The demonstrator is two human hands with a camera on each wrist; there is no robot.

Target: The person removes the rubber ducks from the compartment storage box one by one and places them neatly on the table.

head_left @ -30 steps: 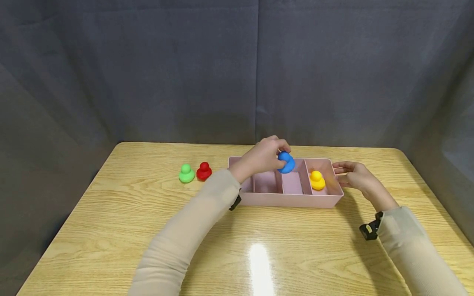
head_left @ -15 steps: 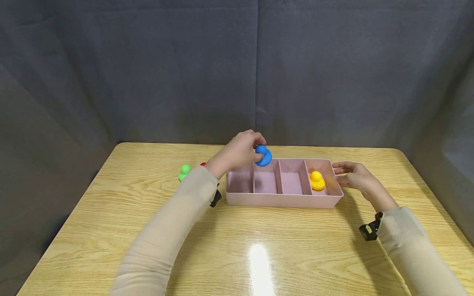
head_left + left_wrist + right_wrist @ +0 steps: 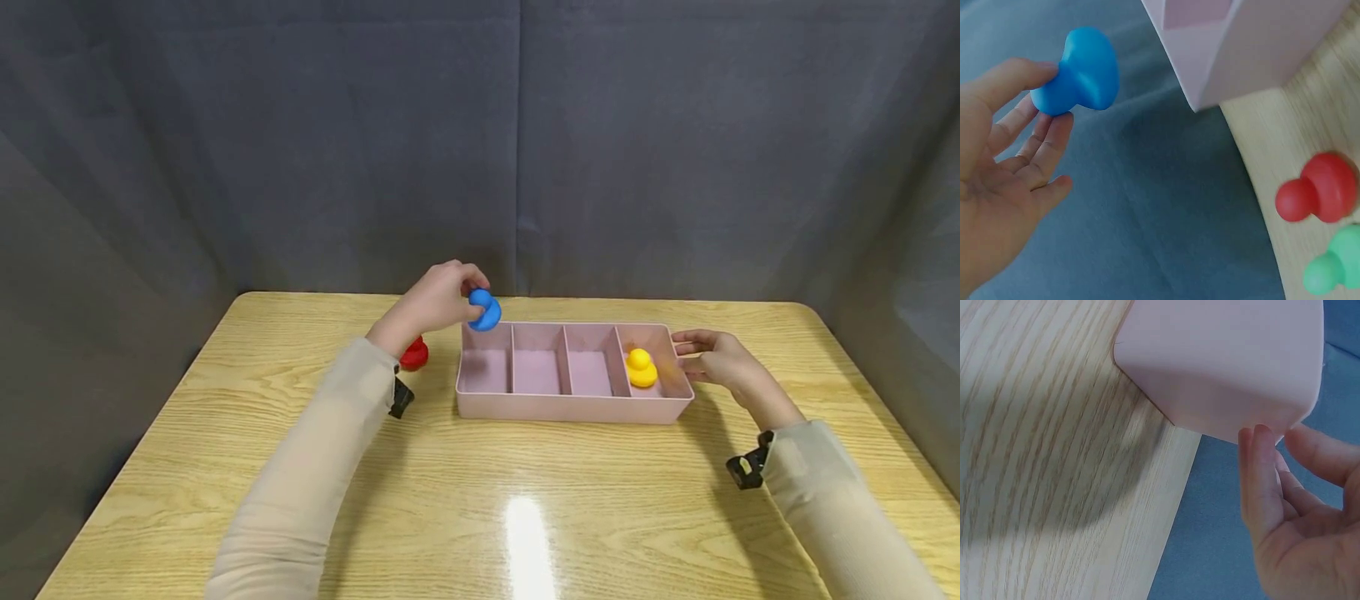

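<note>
Head view, pink tray (image 3: 570, 408), yellow duck (image 3: 641, 367) inside

This looks like a staged recording booth rather than a home or shop. Grey cloth (image 3: 375, 142) hangs as a backdrop behind and to both sides of a light wood-grain bench (image 3: 525, 500). The bench carries only a pink divided tray (image 3: 570, 407) and small coloured toy ducks (image 3: 641, 367).

Light wooden table (image 3: 225, 467) with rounded corners beneath both hands; grey cloth backdrop (image 3: 375, 142) beyond them and alongside; overhead light glare (image 3: 527, 533) nearer the person.
</note>
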